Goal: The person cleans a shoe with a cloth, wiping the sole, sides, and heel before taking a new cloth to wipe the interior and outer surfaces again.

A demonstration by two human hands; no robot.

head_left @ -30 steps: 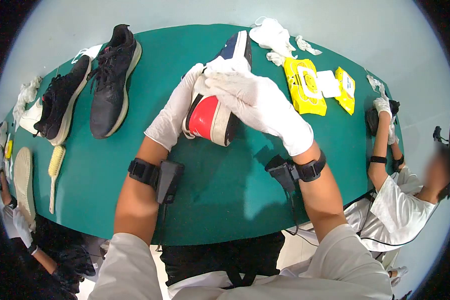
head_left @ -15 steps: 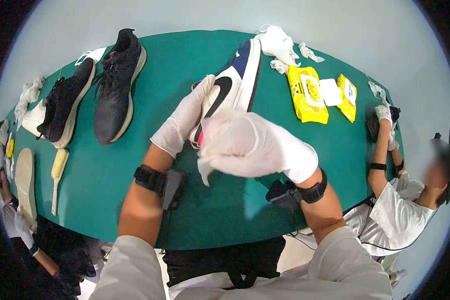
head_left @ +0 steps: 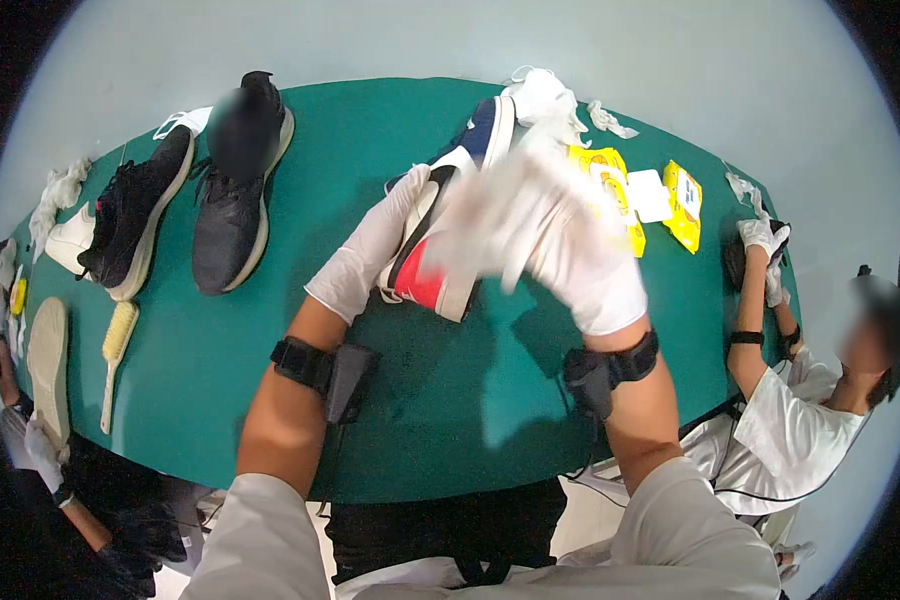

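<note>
A low sneaker [head_left: 420,282] in white, navy and red, with a black side stripe, lies on its side on the green table. My gloved left hand [head_left: 375,235] is closed round its near, open-collar part. Over the sneaker's sole side, my gloved right hand [head_left: 575,245] is smeared by motion. It has a white wipe [head_left: 465,230] in it, also blurred, and together they hide much of the shoe's midsole. Whether the wipe touches the shoe at this instant I cannot make out.
Left on the green table [head_left: 370,130] are a black sneaker [head_left: 225,230], another black shoe [head_left: 155,210], a brush [head_left: 118,345] and an insole [head_left: 48,365]. Yellow wipe packs [head_left: 682,205] and crumpled white tissues [head_left: 545,95] lie right. Co-workers sit at both sides.
My right hand has swung up and to the right across the shoe, uncovering its red heel. My left hand keeps its hold on the sneaker. The view has shifted slightly.
</note>
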